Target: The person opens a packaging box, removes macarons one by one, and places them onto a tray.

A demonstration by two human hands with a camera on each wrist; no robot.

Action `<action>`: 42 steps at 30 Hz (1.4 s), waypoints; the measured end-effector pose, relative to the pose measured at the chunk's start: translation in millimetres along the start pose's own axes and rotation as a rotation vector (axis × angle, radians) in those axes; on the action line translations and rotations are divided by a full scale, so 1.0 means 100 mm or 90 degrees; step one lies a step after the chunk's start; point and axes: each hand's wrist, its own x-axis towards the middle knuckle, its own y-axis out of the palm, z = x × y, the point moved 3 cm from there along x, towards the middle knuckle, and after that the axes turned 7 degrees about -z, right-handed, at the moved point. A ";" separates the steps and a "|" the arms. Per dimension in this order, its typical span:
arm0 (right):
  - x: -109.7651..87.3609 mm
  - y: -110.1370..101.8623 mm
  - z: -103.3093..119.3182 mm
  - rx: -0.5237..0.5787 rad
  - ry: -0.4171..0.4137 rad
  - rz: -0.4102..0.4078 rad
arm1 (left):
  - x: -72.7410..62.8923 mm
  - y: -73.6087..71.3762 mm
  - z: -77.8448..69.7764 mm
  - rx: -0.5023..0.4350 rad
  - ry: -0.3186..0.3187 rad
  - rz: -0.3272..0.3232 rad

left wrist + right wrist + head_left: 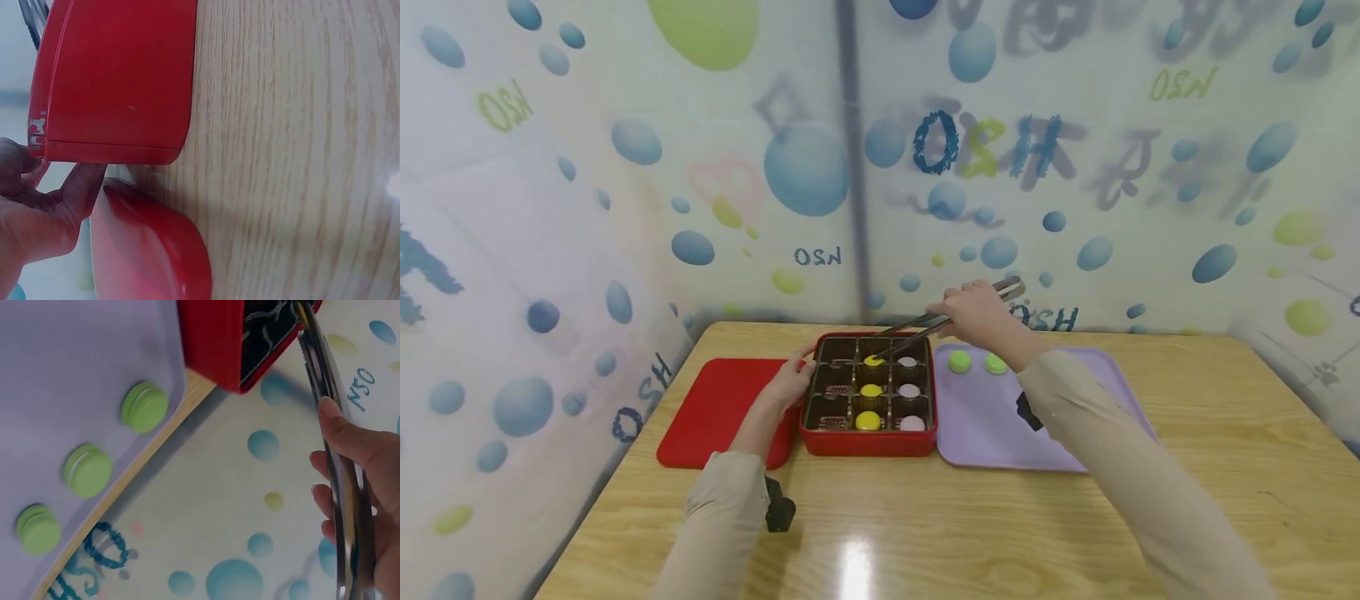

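Note:
My right hand [977,315] grips metal tongs [340,487], which slant down into a red box [868,443] with dark compartments. The tong tips are at the farthest yellow macaron [874,360] in the middle column; whether they still pinch it cannot be told. Two more yellow macarons [869,406] lie nearer in that column. Pale purple macarons [908,390] fill part of the right column. Against the box's left side rests my left hand [788,385], its fingers touching the wall and rim; the left wrist view shows it beside the red wall [125,81].
To the right of the box lies a light purple tray [1000,442] with green macarons [87,470] along its far side. A red lid [722,408] lies on the wooden table [880,533] at left. Behind the table hangs a patterned curtain [895,217].

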 end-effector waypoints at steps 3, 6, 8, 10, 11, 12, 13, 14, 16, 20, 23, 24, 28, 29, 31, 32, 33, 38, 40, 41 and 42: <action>0.12 -0.01 0.09 -0.014 -0.008 0.028 | 0.00 -0.01 0.00 -0.009 -0.002 -0.001; 0.22 -0.03 0.17 -0.030 -0.018 0.064 | 0.00 -0.01 -0.01 -0.021 -0.009 0.000; 0.28 -0.03 0.21 -0.039 -0.019 0.090 | 0.00 0.00 -0.01 -0.026 -0.011 0.003; 0.34 -0.03 0.26 -0.046 -0.015 0.121 | -0.01 0.00 0.00 -0.022 -0.012 0.000; 0.37 -0.02 0.28 -0.052 -0.014 0.141 | -0.01 0.00 0.00 -0.021 -0.012 -0.003; 0.40 -0.01 0.31 -0.056 -0.013 0.159 | -0.01 0.00 0.00 -0.018 -0.011 -0.005; 0.42 -0.01 0.33 -0.054 -0.010 0.174 | -0.01 0.01 0.01 -0.017 -0.011 -0.007; 0.43 0.01 0.36 -0.055 -0.009 0.190 | -0.02 0.02 0.01 -0.018 -0.010 -0.010; 0.46 0.03 0.41 -0.061 -0.011 0.216 | -0.03 0.03 0.02 -0.024 -0.009 -0.013; 0.48 0.07 0.48 -0.087 -0.026 0.209 | -0.03 0.05 0.01 -0.032 -0.007 -0.017; 0.45 0.08 0.49 -0.099 -0.041 0.160 | -0.02 0.04 0.00 -0.027 -0.006 -0.020; 0.44 0.08 0.48 -0.096 -0.044 0.144 | -0.02 0.03 0.00 -0.027 -0.008 -0.021; 0.36 0.06 0.42 -0.078 -0.046 0.107 | -0.02 0.02 0.01 -0.025 -0.006 -0.017; 0.33 0.05 0.40 -0.075 -0.043 0.103 | -0.02 0.02 0.01 -0.024 -0.006 -0.016; 0.29 0.02 0.36 -0.058 -0.030 0.096 | -0.02 0.01 0.01 -0.021 -0.007 -0.015; 0.27 0.00 0.33 -0.050 -0.025 0.089 | -0.03 0.01 0.01 -0.020 -0.007 -0.014; 0.25 -0.01 0.31 -0.038 -0.019 0.086 | -0.03 0.01 0.01 -0.019 -0.008 -0.014; 0.16 -0.08 0.18 0.000 0.003 0.091 | -0.02 0.00 -0.01 -0.014 -0.006 -0.014; 0.12 -0.11 0.14 0.002 0.008 0.098 | -0.02 0.00 -0.01 -0.009 -0.004 -0.013; 0.10 -0.13 0.12 0.001 0.010 0.099 | -0.02 0.00 0.00 -0.006 -0.003 -0.013; 0.07 -0.14 0.10 0.000 0.013 0.100 | -0.02 0.00 0.00 -0.003 -0.002 -0.014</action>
